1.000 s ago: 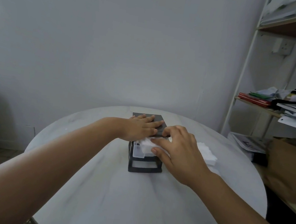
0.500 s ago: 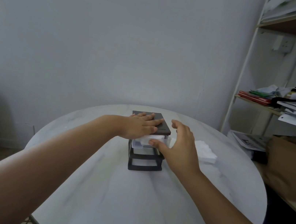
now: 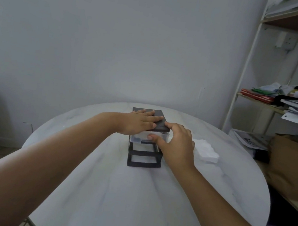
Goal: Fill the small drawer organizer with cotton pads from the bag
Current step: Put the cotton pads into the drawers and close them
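1. Nearest along the table [image 3: 130, 206], the right hand [image 3: 176, 146] is sitting at the front right corner of the drawer organizer [image 3: 146, 143], fingers loosely spread over the corner and closed on nothing, its thumb lying against the front of the top drawer [image 3: 140, 137].
2. That clear drawer, showing white cotton pads inside, is lying directly ahead of the thumb, its sliding axis running away from the person; it is looking nearly pushed home, and I judge a straight push inward is what is needed.
3. Below it, two open frame slots are showing, so I am counting one drawer and one organizer.
4. The left hand [image 3: 141, 122] is resting flat and open on the dark top, steadying it.
5. To the right, near the organizer, one heap of loose cotton pads [image 3: 206, 150] is lying; no bag is discernible.
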